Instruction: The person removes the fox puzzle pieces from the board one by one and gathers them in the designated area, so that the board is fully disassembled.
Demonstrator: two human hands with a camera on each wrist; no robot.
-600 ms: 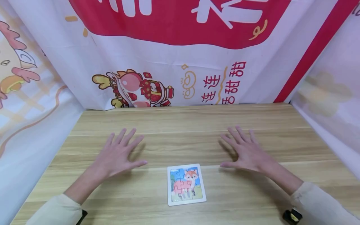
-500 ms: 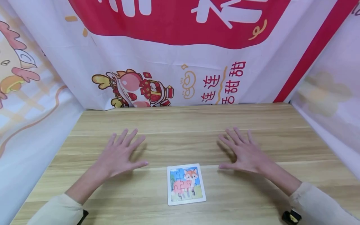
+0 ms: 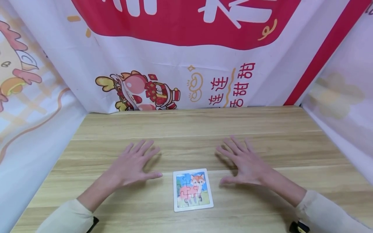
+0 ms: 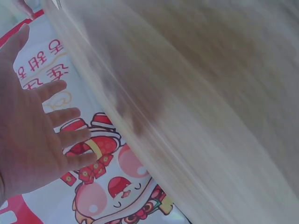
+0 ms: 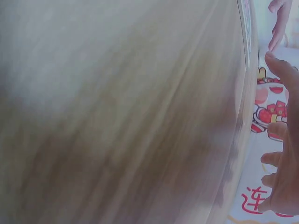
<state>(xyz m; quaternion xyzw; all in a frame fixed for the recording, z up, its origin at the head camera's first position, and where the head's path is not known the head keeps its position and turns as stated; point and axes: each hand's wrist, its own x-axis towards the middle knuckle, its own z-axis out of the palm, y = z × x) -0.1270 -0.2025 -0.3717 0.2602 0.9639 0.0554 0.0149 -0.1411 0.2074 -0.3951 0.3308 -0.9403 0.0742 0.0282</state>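
A small square jigsaw puzzle (image 3: 192,191) in a white frame lies flat near the front middle of the table, its pieces fitted into a picture of a fox. To its left my left hand (image 3: 132,166) hovers over the wood with fingers spread, holding nothing. My right hand (image 3: 246,163) mirrors it on the other side, fingers also apart and nothing in them. Neither hand touches the puzzle. Straight, separated fingers of the left hand (image 4: 35,130) show in the left wrist view. At the right edge of the right wrist view the right hand (image 5: 285,154) is partly cut off.
The wood-grained table (image 3: 186,126) ends at the back against a white and red printed cloth (image 3: 175,58). Further printed cloths hang along the left (image 3: 32,97) and right (image 3: 341,106) sides.
Both hands have moved inward toward the puzzle and slightly nearer the person, fingers still spread. The puzzle stays where it was.
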